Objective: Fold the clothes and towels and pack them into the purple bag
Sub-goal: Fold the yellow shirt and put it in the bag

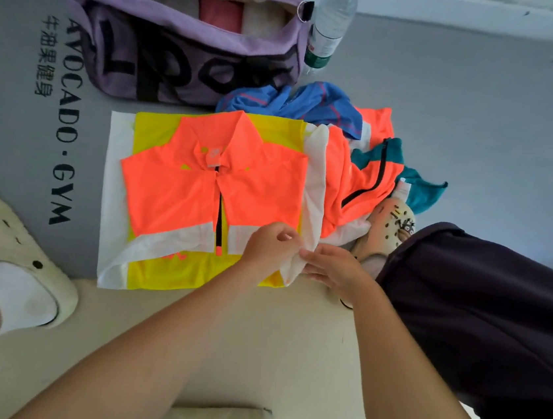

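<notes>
jersey (212,184): an orange, yellow and white zip top, spread flat on the grey mat, just below the bag; its right side is not yet folded in.
fabric: looks thin, light and limp, probably a slick sports knit; I judge it will sag from any single pinch and slide on itself, so a fold needs smoothing down to stay.
where to hold: best at an edge or cuff with two pinches set apart, so the cloth hangs straight; the zip line gives a natural centre to fold toward.
sleeve (313,193): a white strip running along the jersey's right edge, its lower end gathered between both hands.
left hand (272,246): at the jersey's lower right corner, fingers curled, pinching the sleeve end from the left.
right hand (332,267): just right of the left hand, fingertips pinching the same sleeve end; both forearms reach in from below, wrists low over the floor.
pile (361,150): unfolded blue, orange and teal clothes, crumpled just right of the jersey and touching it.
bag (183,43): purple, open at the top, directly above the jersey; pink and pale folded items already lie inside.
bottle (331,22): clear plastic, leaning beside the bag's right end.
mat (469,110): grey, printed with gym lettering left of the jersey.
</notes>
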A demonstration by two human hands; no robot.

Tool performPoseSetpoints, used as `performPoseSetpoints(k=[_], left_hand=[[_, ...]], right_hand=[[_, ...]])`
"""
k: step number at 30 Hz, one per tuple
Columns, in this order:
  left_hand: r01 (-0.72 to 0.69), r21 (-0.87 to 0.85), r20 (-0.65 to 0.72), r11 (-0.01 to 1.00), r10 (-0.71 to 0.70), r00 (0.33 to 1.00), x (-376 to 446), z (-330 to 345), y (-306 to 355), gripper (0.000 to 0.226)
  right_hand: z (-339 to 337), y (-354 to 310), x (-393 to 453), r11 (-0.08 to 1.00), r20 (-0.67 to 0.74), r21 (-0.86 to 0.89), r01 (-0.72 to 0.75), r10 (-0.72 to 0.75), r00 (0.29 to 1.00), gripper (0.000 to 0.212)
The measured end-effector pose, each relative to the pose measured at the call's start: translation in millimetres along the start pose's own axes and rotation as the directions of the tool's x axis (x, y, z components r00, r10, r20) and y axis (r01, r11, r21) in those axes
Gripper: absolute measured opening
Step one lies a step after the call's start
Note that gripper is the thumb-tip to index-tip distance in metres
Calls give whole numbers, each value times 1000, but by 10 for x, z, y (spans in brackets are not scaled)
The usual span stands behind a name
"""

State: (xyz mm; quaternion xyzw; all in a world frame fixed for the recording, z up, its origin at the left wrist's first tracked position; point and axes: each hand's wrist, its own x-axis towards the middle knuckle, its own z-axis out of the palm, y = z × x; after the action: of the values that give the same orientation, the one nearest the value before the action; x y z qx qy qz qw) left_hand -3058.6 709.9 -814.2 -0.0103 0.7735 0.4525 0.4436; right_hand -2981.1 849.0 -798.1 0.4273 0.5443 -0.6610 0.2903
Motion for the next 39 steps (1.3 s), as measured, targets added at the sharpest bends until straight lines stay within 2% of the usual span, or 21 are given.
performPoseSetpoints(k=[3,5,7,9,12,15,17,19,21,22,24,26,29,31,34,36,39], left_hand=[[141,-34,-12,989,-141,990,94,88,-44,24],[183,-119,-31,976,-188,982,120,103,-85,28],[185,-200,-29,962,-195,980,142,100,-143,32],[184,-245,-8,952,-192,981,167,88,-198,39],[179,-219,45,959,-174,984,201,67,-253,52],[111,-175,106,978,-93,990,239,90,-271,47],[52,-95,31,994,-49,998,275,90,-268,27],[14,-26,-46,1000,-15,999,303,56,-270,12],[-20,4,-54,1000,20,998,315,6,-284,10],[-36,14,-47,999,36,998,319,-22,-291,11],[-64,18,-30,998,65,997,323,-78,-291,11],[-77,0,-8,997,77,997,327,-135,-294,10],[-87,-11,48,996,87,995,313,-264,-294,13],[-64,-47,105,997,68,992,299,-380,-282,22],[19,-159,183,987,10,983,225,-648,-257,22],[121,-361,250,925,-29,968,129,-888,-265,13],[200,-522,295,829,-45,954,-30,-1313,-395,34]], right_hand=[[35,42,35,999,8,44,1,-1,1000,14],[76,80,71,997,4,78,8,-8,1000,13],[124,102,93,992,-20,122,23,-20,1000,16],[140,130,132,985,-27,169,19,-14,1000,32],[128,143,175,981,35,195,-22,16,999,43],[92,98,179,986,90,162,-45,30,995,59],[67,41,178,987,98,152,-54,40,994,64],[55,-93,195,992,-6,112,-63,64,998,50],[51,-280,238,997,-197,65,-29,42,979,23],[57,-391,270,1000,-285,26,16,-8,958,19],[94,-618,368,981,-389,-151,120,-170,906,37],[182,-840,468,933,-406,-316,170,-295,865,45],[269,-1123,602,894,-433,-423,146,-341,835,38],[301,-1271,652,877,-414,-462,129,-342,844,28],[441,-1461,666,905,-348,-386,181,-325,880,21],[646,-1580,683,920,-305,-318,228,-327,894,23],[1131,-1713,762,914,-212,-310,263,-336,918,20]])
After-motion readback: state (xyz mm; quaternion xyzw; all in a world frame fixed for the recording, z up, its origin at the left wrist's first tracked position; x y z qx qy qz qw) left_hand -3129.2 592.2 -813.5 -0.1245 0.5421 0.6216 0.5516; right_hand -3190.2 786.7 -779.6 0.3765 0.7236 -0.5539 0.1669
